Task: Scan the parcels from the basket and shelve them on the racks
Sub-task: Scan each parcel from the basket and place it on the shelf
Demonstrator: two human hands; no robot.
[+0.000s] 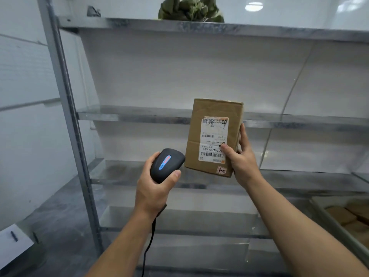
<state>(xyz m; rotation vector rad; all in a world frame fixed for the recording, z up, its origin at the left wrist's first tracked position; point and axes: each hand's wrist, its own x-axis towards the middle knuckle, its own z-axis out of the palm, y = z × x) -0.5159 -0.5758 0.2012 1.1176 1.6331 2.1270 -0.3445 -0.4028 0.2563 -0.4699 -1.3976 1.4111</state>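
My right hand (242, 158) holds a brown cardboard parcel (201, 124) upright in front of the metal rack (139, 114), thumb on its white shipping label (214, 139) and fingers round its right edge. My left hand (153, 186) grips a black corded barcode scanner (166, 163) with a lit blue and red strip, its head just left of the parcel's lower corner. The basket (329, 222) shows at the lower right with several brown parcels (347, 216) inside.
The rack's grey upright post (65, 108) stands at the left. A green crumpled bag (189, 10) sits on the top shelf. The scanner's cable (148, 246) hangs down between my arms. A white sheet with a clip (12, 242) lies at the lower left.
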